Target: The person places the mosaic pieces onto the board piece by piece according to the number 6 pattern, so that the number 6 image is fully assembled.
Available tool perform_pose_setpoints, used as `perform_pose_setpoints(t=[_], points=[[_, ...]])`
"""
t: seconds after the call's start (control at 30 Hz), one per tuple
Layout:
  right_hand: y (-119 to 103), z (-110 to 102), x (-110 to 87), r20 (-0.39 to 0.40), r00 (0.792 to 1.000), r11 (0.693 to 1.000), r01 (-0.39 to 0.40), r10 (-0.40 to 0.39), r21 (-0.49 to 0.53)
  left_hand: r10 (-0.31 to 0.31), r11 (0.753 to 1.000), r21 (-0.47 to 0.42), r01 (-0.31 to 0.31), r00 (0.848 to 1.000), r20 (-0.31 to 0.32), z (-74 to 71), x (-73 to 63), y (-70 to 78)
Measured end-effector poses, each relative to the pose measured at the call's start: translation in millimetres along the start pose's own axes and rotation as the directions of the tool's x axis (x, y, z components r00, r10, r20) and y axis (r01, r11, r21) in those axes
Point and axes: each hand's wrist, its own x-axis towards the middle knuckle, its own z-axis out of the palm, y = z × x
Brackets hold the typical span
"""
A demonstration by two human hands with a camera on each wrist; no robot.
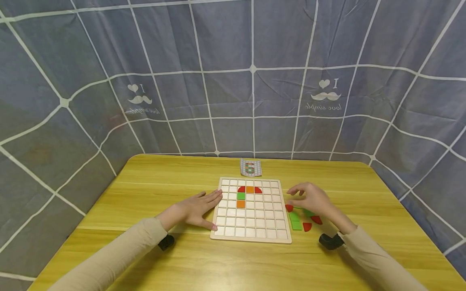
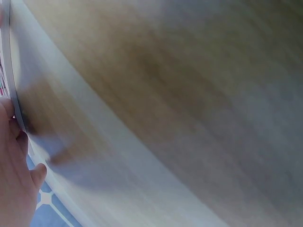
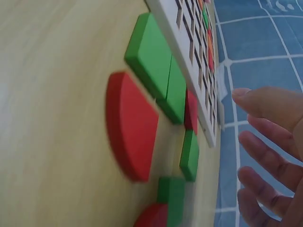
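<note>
Pale wood makes up the gridded board (image 1: 251,222) lying flat on the worktop (image 1: 174,258) in front of me. My left hand (image 1: 199,208) rests with its fingers spread, the fingertips and thumb touching the board's left edge. My right hand (image 1: 311,199) hovers over the loose pieces just right of the board, its thumb and bent fingers apart with nothing between them.

Toward the board's far side, an orange square (image 1: 250,189) sits between two red rounded pieces, one on its left (image 1: 241,189) and one on its right (image 1: 258,190). Nearer me, under the left red one, come a green square (image 1: 241,196) and then another orange square (image 1: 241,204).

Among the loose pieces, two green squares (image 1: 296,225) lie side by side, a red quarter-round (image 1: 307,226) just to their right. Past the board's far edge lies a small pattern card (image 1: 251,167), and behind the worktop hangs a grey-blue curtain (image 1: 225,97) with white lines.
</note>
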Motion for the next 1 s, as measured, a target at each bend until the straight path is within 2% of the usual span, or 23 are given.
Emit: perform_pose_setpoints(t=[0.4,0.57,0.7,1.0], points=[[23,-3,-12.4,0.01,1.0,1.0,0.009,-0.009,0.023,0.012,1.0,-0.015,-0.012,1.0,-0.002,-1.8,1.0,-0.6],[30,-2,-15.8,0.044,0.999,0.998,-0.03,0.027,0.064,0.009,1.0,-0.016,-0.009,1.0,-0.001,-1.2,0.0,-0.7],[32,-2,-16.9,0.056,0.996,0.996,-0.067,0.063,0.067,0.015,1.0,-0.025,-0.015,1.0,-0.005,-1.2,-0.1,-1.0],[29,-1,-15.1,0.109,0.992,0.993,-0.08,0.071,0.082,0.019,0.999,-0.026,-0.019,1.0,-0.006,-1.2,0.0,-0.8]])
